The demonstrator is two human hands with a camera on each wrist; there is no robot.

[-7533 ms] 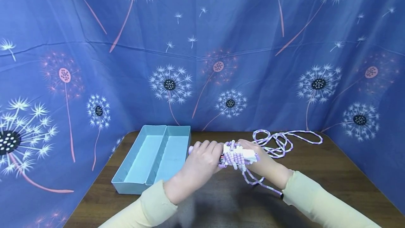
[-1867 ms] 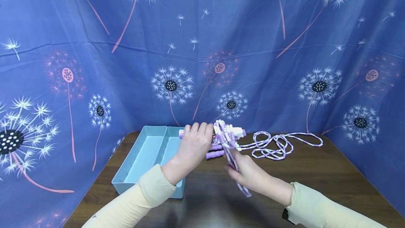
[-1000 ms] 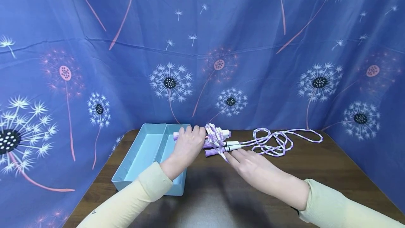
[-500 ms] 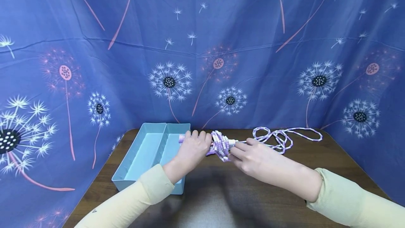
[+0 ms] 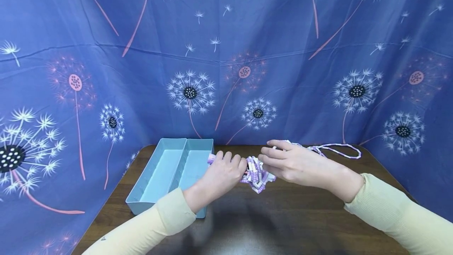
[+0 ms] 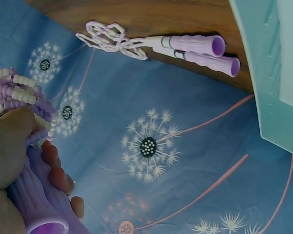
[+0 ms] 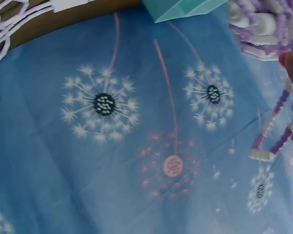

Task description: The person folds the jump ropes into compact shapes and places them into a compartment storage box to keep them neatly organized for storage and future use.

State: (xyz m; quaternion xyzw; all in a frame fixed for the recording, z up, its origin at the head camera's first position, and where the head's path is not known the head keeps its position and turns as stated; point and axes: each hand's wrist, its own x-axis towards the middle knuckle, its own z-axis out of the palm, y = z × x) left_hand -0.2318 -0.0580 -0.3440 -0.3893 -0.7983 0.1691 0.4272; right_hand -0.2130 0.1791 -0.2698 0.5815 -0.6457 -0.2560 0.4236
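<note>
Here we hold a beaded skipping rope (image 5: 255,174) in both hands above the brown worktop (image 5: 269,223), just right of the pale blue tray (image 5: 170,204). Our left hand (image 5: 221,176) has its grip curled round the purple handles – one open handle end shows under the fingers in the left wrist view – with the wound purple-and-white beads bunched just beside the thumb. Our right hand (image 5: 295,164) meets the bundle from the other side; its fingers lie nearly straight over the coils, and a fingertip in the right wrist view seems to nip a strand, though we cannot tell how firmly. A second rope (image 6: 151,44) lies at the worktop's far edge – loops to the right, its two handles (image 6: 202,51) side by side. The tray has two long compartments. Blue dandelion cloth (image 5: 226,50) hangs behind.
</note>
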